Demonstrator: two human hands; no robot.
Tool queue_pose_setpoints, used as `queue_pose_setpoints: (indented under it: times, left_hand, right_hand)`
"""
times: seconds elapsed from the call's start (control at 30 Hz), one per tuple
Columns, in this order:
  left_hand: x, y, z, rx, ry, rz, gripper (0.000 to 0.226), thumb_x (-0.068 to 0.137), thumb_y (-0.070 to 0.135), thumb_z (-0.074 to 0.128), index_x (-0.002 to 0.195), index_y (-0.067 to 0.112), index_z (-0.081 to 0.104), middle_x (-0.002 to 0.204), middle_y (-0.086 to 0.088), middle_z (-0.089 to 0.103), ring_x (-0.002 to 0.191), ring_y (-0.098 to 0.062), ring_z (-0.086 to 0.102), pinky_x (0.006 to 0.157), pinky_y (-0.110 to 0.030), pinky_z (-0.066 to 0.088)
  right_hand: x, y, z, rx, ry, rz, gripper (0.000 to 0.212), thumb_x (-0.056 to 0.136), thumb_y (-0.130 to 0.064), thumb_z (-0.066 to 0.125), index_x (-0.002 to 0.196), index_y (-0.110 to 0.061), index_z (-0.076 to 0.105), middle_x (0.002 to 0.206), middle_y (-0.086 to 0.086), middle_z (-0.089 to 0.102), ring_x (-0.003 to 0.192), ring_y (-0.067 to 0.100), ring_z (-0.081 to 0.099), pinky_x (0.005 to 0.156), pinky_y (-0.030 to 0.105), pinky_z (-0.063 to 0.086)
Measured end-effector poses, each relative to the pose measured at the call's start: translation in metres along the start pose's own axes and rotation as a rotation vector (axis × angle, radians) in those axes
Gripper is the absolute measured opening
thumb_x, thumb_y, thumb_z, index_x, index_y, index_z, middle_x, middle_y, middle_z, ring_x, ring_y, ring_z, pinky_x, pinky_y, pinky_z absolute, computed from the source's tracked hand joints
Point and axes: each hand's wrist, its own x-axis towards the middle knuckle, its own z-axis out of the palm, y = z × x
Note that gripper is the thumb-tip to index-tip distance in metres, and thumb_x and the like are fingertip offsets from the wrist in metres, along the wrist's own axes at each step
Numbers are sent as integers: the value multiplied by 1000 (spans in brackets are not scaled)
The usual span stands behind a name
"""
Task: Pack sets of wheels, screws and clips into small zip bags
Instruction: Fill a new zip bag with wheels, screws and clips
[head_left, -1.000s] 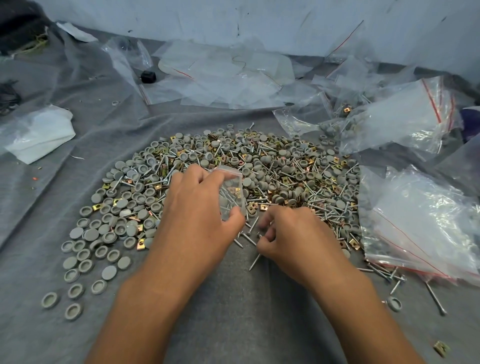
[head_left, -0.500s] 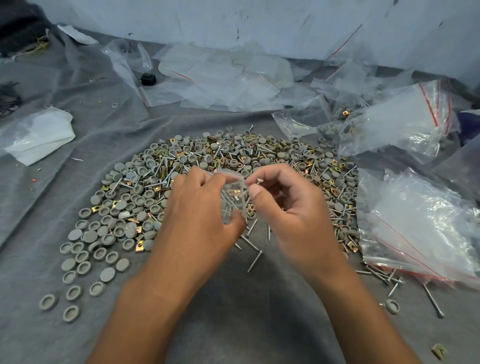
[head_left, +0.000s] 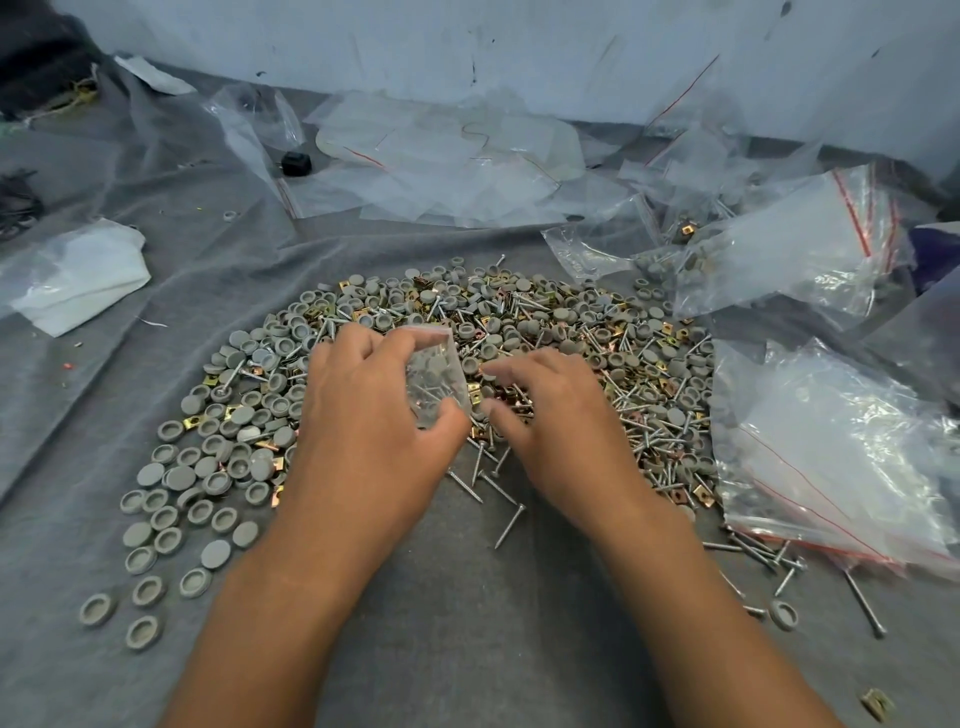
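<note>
Clear zip bag held in left hand, beside right hand.

Zip bag: small, clear, upright, holding grey wheels and screws (gripped over the pile).
Pile: grey wheels, silver screws, brass clips mixed.

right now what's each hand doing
Left hand: holding a small zip bag with wheels and screws inside.
Right hand: over the parts pile, fingers curled down into it; cannot tell whether it holds anything.
</note>
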Motion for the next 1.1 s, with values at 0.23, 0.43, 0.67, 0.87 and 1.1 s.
queue_pose_setpoints:
  times: [0.23,0.43,0.67,0.87,1.1]
  left_hand:
    - [-1,0,1,-11,-1,3,47,85,33,71,130,35,57,92,17,36,97,-10,35,78,-22,25]
    - [-2,-2,2,-2,-10,13,47,84,32,71,129,33,58,90,18,35,97,-11,35,76,-22,23]
    - [-3,0,6,15,-40,21,48,83,33,70,129,32,58,97,12,39,102,-12,37,83,-27,32]
    - [-5,2,7,-5,-67,43,51,80,39,63,130,35,56,99,13,38,103,-8,32,87,-31,36]
    - [-6,3,9,-6,-73,41,50,80,38,62,129,34,57,102,13,40,104,-8,33,86,-29,36]
  right_hand:
    - [10,-10,13,-112,-14,-15,33,99,-39,59,131,-31,63,114,-5,55,110,16,42,91,33,42]
    - [8,-5,3,119,-19,26,10,98,-26,66,107,-30,65,101,-16,61,96,4,53,81,26,44]
    - [2,-14,-27,952,-36,32,7,97,-14,66,101,-19,63,87,-10,68,77,-2,60,68,13,45]
    - [-15,-28,-36,860,62,-87,14,87,-17,80,90,-23,68,83,-11,71,73,1,63,67,13,45]
    - [-20,-30,-30,387,254,-221,18,78,-25,87,88,-19,73,82,-15,69,74,9,62,69,25,50]
